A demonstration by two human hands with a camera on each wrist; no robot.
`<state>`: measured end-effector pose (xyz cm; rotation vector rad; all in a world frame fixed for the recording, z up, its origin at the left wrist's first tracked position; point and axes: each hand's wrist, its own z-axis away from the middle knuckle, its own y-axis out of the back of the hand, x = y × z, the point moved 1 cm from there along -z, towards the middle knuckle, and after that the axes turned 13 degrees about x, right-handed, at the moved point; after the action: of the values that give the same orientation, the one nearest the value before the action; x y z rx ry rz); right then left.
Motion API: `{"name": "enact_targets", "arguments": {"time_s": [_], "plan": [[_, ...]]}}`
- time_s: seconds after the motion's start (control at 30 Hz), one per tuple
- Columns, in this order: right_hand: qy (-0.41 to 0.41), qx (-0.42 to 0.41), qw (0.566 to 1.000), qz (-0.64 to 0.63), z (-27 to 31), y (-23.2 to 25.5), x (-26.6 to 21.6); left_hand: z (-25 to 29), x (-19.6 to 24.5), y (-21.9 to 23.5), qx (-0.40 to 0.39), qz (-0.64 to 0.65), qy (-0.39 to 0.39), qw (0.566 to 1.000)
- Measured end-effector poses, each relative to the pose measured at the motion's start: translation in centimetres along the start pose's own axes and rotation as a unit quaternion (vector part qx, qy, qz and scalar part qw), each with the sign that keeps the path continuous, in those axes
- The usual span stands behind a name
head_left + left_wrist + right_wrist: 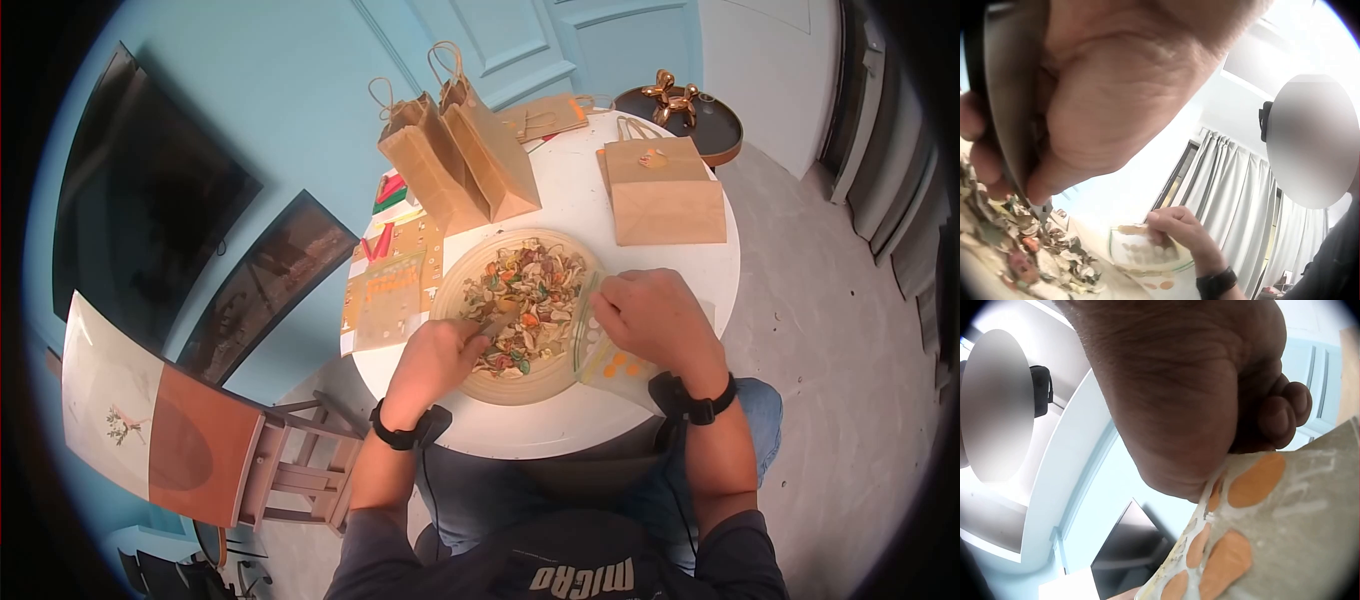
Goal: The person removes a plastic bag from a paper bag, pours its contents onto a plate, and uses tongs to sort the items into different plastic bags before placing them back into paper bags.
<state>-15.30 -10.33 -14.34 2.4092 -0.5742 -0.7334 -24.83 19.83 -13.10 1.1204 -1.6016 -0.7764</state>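
A round beige tray (460,375) holds a heap of mixed dried pieces (530,285) in cream, brown, orange and green. Over its near left side my left hand (432,365) grips a slim, grey-handled utensil (1010,106); its far end is among the pieces, so I cannot tell its kind. At the tray's right edge my right hand (655,315) pinches a clear zip bag (605,370) near its top. Orange oval prints (1257,481) mark the bag, which leans with its upper end toward the heap. Part of the bag is hidden beneath the hand.
Two upright kraft paper bags (470,160) stand behind the tray, and another paper bag (668,200) at the back right. Left of the tray lie a flat pouch (390,305) and red pieces (378,243) on patterned sheets. A side table (725,135) bears a golden balloon-dog figure (675,97).
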Motion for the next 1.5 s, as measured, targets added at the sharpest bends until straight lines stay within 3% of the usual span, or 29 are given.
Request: {"name": "enact_targets", "arguments": {"time_s": [0.17, 0.27, 0.3, 0.4, 0.5, 0.6, 0.73, 0.87, 0.97, 1.17, 1.27, 1.37, 1.5], "plan": [[-0.008, -0.006, 1.000, -0.004, -0.1, -0.3, -0.1, -0.6, 4.3, 2.1, -0.022, 0.067, -0.019, 0.997], [-0.022, -0.004, 1.000, -0.005, -0.2, -0.1, -0.2, -0.4, 6.0, 1.2, -0.008, 0.087, -0.115, 0.989], [-0.028, -0.002, 1.000, -0.007, -0.2, 0.0, -0.2, -0.3, 6.7, 1.4, -0.052, 0.070, -0.118, 0.989], [-0.040, 0.002, 0.999, 0.001, -0.4, 1.0, -0.2, -0.7, 6.4, 1.5, -0.084, 0.044, -0.121, 0.988], [-0.043, 0.012, 0.999, 0.020, -0.2, 2.1, 0.2, -2.2, 5.2, 1.6, -0.044, 0.011, -0.073, 0.996], [-0.065, 0.035, 0.997, 0.027, 0.1, 3.2, 1.0, -4.9, 3.2, 0.5, -0.015, -0.025, -0.091, 0.995], [-0.106, 0.050, 0.993, 0.013, 0.2, 4.9, 1.4, -8.7, 4.2, -2.3, 0.004, 0.000, -0.110, 0.994], [-0.114, 0.062, 0.992, 0.003, 0.1, 5.4, 1.6, -10.9, 4.5, -5.7, -0.051, -0.019, -0.114, 0.992], [-0.107, 0.062, 0.992, -0.001, 0.1, 5.1, 1.7, -10.6, 4.5, -6.2, -0.067, -0.042, -0.091, 0.993], [-0.093, 0.060, 0.994, 0.007, 0.2, 5.0, 1.8, -7.3, 2.6, -1.7, -0.124, -0.169, -0.063, 0.976], [-0.085, 0.066, 0.994, 0.007, 0.3, 5.0, 1.7, -6.0, 2.6, 0.8, -0.092, -0.159, -0.055, 0.981], [-0.090, 0.066, 0.994, 0.009, 0.3, 5.1, 1.4, -4.2, 3.2, 1.3, -0.028, -0.054, -0.061, 0.996], [-0.093, 0.056, 0.994, 0.012, 0.1, 4.8, 1.3, -1.0, 4.8, -1.2, -0.027, -0.015, -0.149, 0.988]]}}
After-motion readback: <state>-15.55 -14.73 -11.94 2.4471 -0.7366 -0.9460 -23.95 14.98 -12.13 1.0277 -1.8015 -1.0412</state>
